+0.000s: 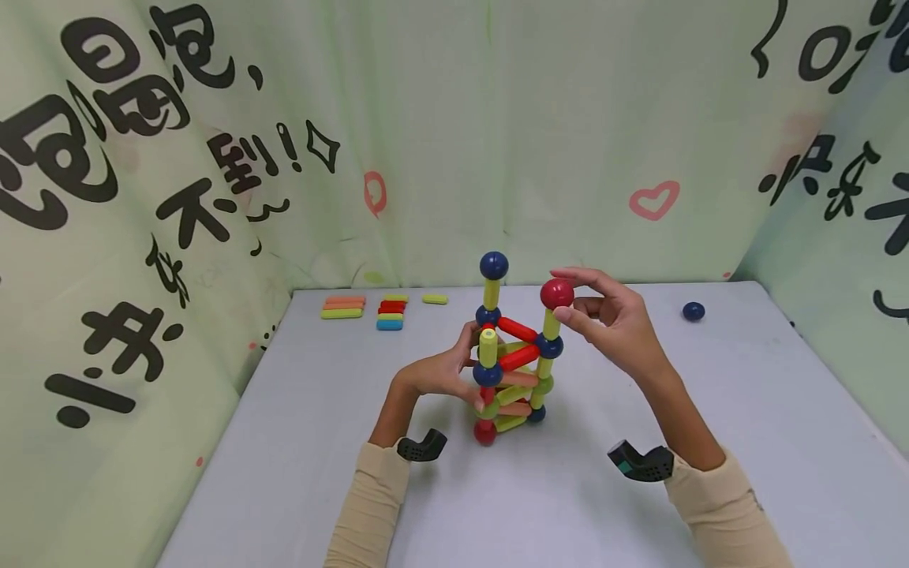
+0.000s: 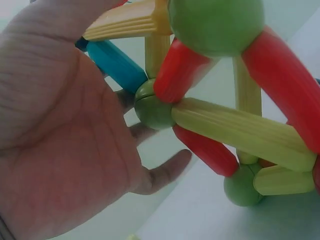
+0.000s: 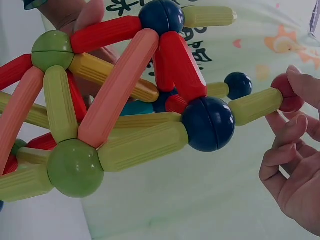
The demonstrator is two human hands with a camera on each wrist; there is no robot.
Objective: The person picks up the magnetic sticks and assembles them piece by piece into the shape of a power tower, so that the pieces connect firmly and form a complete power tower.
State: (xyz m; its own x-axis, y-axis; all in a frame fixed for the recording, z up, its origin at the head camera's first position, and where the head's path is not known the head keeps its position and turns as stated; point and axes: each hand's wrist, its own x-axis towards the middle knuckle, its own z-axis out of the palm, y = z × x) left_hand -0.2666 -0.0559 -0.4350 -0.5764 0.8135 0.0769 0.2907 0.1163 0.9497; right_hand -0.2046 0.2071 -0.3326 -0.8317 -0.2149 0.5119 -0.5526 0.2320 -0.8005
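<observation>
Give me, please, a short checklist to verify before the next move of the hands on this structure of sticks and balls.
1. Right hand holds the red ball: ok, pinched by thumb and fingers.
2. Red ball meets the yellow-green stick below it: ok, they touch.
3. Left hand is around the structure: ok; how firmly it grips, cannot tell.
4. Front upright stick has a ball on top: not ok, its end is bare.
5. Loose dark blue ball is available: ok, on the table at right.
</observation>
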